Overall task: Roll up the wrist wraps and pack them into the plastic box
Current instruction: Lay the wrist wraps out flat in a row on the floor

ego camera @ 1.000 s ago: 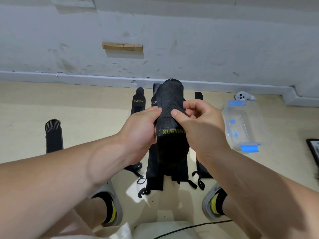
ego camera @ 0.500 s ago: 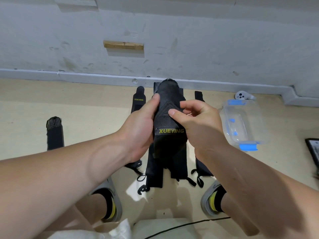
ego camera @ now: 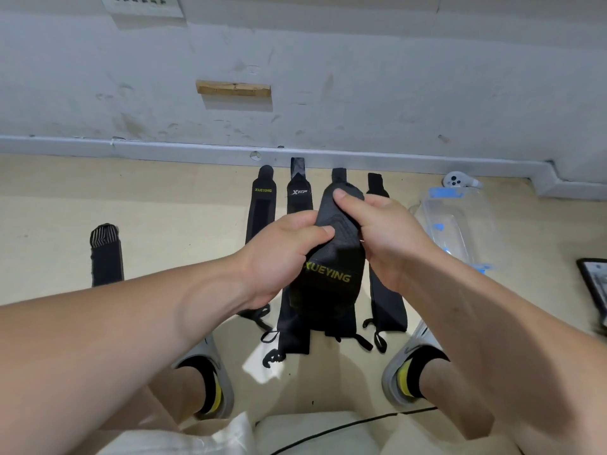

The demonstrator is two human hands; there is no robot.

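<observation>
Left hand (ego camera: 282, 254) and right hand (ego camera: 387, 238) pinch the wrist wrap (ego camera: 331, 284), hidden fingers apparently curled behind.

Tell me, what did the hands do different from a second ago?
The right hand moved its thumb up from the middle of the wrist wrap to pinch its top end. The thumb of the left hand came across the wrap's front. The wrap sank a little. Both hands kept hold; the wraps on the floor and the plastic box stayed put.

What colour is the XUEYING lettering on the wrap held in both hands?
Yellow, on the black wrist wrap; shows best in the head view.
</observation>
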